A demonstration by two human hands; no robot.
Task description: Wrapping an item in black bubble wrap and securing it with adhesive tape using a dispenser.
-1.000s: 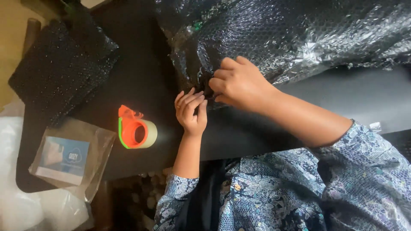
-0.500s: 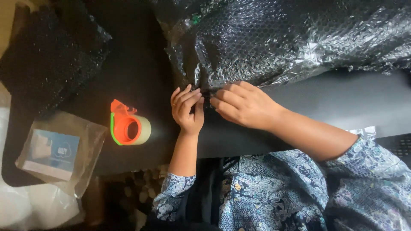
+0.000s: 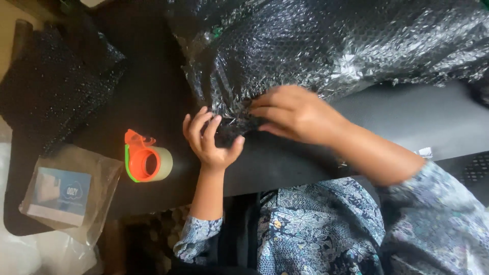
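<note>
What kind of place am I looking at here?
Probably a home or small-shop packing desk. A large bubble-wrapped bundle lies on a black table, an orange tape dispenser sits near the left hand, and a small box in a clear bag waits nearby.

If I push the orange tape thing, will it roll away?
Probably not far. The tape dispenser lies on its flat side on the black table, so a push would likely slide it. Stood on edge, its round roll might roll. It looks small and probably light.
</note>
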